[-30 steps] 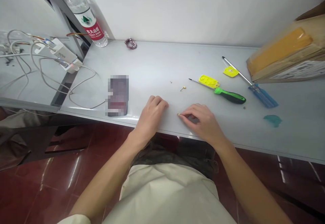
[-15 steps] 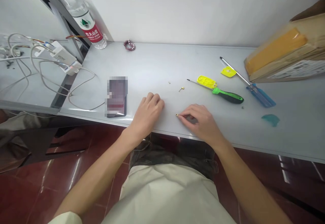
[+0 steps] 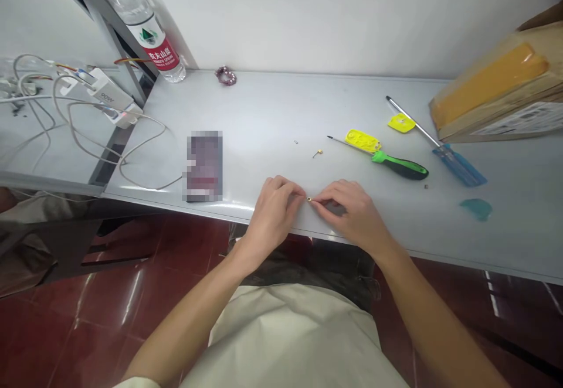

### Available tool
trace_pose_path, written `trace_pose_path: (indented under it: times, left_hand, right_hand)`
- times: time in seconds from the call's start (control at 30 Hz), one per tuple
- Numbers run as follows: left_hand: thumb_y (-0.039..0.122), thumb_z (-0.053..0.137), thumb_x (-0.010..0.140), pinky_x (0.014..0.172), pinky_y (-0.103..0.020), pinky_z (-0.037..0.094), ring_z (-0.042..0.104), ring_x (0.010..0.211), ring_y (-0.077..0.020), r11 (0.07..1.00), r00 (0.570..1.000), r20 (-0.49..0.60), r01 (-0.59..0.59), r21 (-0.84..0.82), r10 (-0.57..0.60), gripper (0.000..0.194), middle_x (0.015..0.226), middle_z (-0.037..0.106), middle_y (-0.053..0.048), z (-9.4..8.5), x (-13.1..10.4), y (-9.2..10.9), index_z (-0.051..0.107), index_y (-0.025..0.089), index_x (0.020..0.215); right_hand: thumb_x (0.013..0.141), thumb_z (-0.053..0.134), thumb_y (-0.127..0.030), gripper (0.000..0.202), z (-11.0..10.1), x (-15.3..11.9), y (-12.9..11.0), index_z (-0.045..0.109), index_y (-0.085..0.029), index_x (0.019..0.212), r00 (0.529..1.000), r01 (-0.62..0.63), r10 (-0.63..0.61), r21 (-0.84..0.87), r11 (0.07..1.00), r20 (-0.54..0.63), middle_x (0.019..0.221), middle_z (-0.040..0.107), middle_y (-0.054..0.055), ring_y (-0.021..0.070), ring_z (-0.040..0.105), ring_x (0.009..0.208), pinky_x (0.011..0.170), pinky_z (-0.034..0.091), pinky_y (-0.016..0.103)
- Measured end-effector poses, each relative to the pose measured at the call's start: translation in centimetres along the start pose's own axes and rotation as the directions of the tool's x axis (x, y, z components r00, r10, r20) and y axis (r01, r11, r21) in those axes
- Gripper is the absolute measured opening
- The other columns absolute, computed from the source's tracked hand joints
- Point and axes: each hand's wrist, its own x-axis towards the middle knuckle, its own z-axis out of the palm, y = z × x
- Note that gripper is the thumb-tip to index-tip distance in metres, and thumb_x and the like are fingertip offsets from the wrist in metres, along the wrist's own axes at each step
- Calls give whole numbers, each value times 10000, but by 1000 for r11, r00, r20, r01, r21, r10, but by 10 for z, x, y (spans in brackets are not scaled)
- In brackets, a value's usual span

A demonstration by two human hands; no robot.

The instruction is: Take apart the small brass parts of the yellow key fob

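Between finger and thumb, my right hand (image 3: 349, 209) pinches a tiny gold-coloured metal part (image 3: 309, 199) just over the table's front part. My left hand (image 3: 277, 209) is closed in a pinch at the left side of that part; whether its fingertips grip the part is too small to tell. Behind the hands lie a small brass piece with a thin pin (image 3: 318, 153) and a tiny metal bit (image 3: 296, 142). To the right rests a green and black screwdriver (image 3: 400, 166), its shaft next to a yellow plastic piece (image 3: 363, 140).
A phone (image 3: 204, 168) lies left, near cables and a white charger (image 3: 108, 95). At the back are a water bottle (image 3: 160, 51) and a beaded bracelet (image 3: 226, 75). Rightward are a blue screwdriver (image 3: 460, 165), another yellow piece (image 3: 401, 122), a teal piece (image 3: 477, 208) and a cardboard box (image 3: 501, 92).
My left hand has moved right, and its fingertips have come together beside the gold part. My right hand still pinches that part. The view has shifted slightly.
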Motion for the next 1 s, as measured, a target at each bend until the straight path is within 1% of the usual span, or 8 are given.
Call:
trace_pose_path:
  times: [0.13, 0.27, 0.43, 0.77, 0.87, 1.0]
  left_hand:
    - [175, 557, 967, 834, -343, 477, 582, 936, -206, 1000, 1000, 18, 4, 0, -4, 145, 915, 690, -18, 2, 1, 2, 692, 218, 934]
    - [182, 562, 963, 833, -360, 481, 587, 919, -214, 999, 999, 36, -2, 39, 1, 146, 920, 706, -21, 2, 3, 2, 704, 215, 947]
    - [184, 563, 959, 825, -357, 491, 595, 918, -215, 997, 997, 79, -6, 77, 0, 158, 957, 726, -27, -1, 5, 3, 718, 211, 967]
    - [173, 605, 924, 786, -351, 494, 625, 878, -221, 990, 991, 134, 1, 139, -20, 122, 917, 746, -17, -7, 13, 7, 713, 205, 972]
    - [177, 623, 920, 793, -349, 492, 630, 868, -216, 992, 992, 124, -3, 129, -14, 101, 918, 748, -14, -7, 14, 5, 710, 210, 960]
    - [193, 627, 938, 828, -351, 472, 623, 918, -214, 997, 998, 62, -13, 77, 8, 95, 925, 744, -6, 1, 10, -1, 704, 222, 985]
  right_hand:
    - [932, 611, -249, 91, 1, 0, 0, 623, -213, 849, 1000, 10, -10, -11, 1000, -3, 809, 663, 3, 148, 583, 800, 758, 389, 337]
    - [935, 602, -242, 96, 0, 0, -1, 626, -209, 848, 1000, 13, -13, -22, 1000, 0, 809, 663, 8, 148, 583, 798, 748, 384, 338]
    - [928, 612, -228, 63, 0, 1, -1, 627, -208, 870, 1000, 26, -27, -31, 999, -2, 821, 662, 4, 142, 578, 802, 754, 385, 332]
    - [928, 608, -227, 67, 0, 1, -1, 623, -209, 865, 999, 36, -36, -35, 999, 8, 836, 669, 9, 149, 591, 817, 754, 393, 335]
    - [924, 618, -233, 50, -2, 2, 0, 629, -212, 880, 999, 35, -34, -32, 999, 31, 851, 670, 5, 146, 595, 825, 766, 403, 336]
    - [925, 619, -233, 47, -2, 4, 1, 630, -212, 884, 998, 32, -30, -32, 999, 52, 850, 667, 0, 143, 599, 821, 762, 402, 332]
